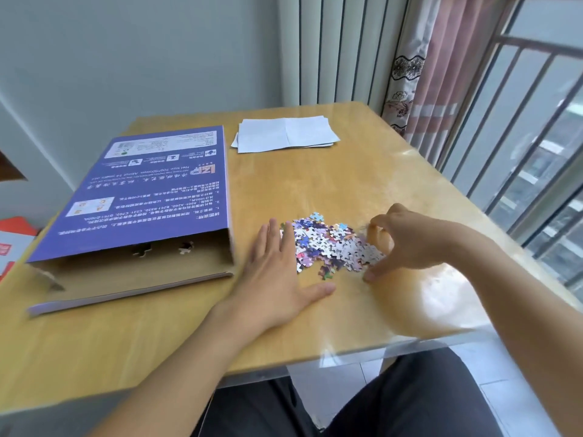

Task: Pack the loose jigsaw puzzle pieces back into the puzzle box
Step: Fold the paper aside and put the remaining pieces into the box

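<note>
A pile of small loose puzzle pieces [331, 246] lies on the wooden table [362, 171], right of the puzzle box [148, 187]. The flat purple box lies printed side up, its near end flap open, with two pieces visible just inside. My left hand [277, 275] lies flat on the table, fingers straight, touching the pile's left edge. My right hand [407, 241] is cupped around the pile's right side, fingers bent, fingertips on the table and against the pieces; it holds nothing that I can see.
White folded paper sheets [284, 134] lie at the table's far side. A curtain [435, 74] and a barred window [530, 137] stand to the right. Red and white items [12, 241] sit off the table's left edge. The table's near edge is above my lap.
</note>
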Available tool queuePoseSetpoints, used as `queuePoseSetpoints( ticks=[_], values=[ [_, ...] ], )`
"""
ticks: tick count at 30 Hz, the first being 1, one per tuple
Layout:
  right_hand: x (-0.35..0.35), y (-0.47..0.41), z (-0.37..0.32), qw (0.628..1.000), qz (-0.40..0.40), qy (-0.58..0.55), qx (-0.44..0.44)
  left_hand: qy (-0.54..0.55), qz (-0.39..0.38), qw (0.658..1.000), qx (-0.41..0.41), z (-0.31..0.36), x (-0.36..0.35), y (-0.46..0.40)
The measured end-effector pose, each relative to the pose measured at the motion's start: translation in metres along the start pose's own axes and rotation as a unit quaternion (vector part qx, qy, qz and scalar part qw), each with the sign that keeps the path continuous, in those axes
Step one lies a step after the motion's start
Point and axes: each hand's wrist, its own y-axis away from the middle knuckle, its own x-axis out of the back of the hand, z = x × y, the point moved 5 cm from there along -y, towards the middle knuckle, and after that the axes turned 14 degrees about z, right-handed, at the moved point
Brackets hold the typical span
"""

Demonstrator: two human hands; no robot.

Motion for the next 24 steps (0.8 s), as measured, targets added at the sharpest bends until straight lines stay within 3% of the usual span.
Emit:
queuePoseSetpoints(
  ticks=[5, 10, 13, 17, 24],
  values=[
    [-0.008, 0.005, -0.026, 0.995, 0.076, -0.052, 0.029, 0.007, 0.079, 0.996, 0.048, -0.006, -0.012, -0.001],
    [-0.008, 0.001, -0.052, 0.98, 0.118, -0.154, 0.043, 0.152, 0.148, 0.977, 0.034, 0.0, -0.011, -0.014],
    [-0.007, 0.007, -0.05, 0.961, 0.093, -0.254, 0.047, 0.348, 0.167, 0.914, 0.125, -0.003, -0.008, -0.017],
    [-0.023, 0.015, -0.05, 0.981, 0.046, -0.152, 0.109, 0.537, 0.211, 0.791, 0.202, -0.019, -0.008, -0.023],
    [-0.046, -0.011, -0.09, 0.953, 0.14, -0.174, 0.207, 0.628, 0.193, 0.722, 0.22, -0.012, -0.007, -0.022]
  ],
)
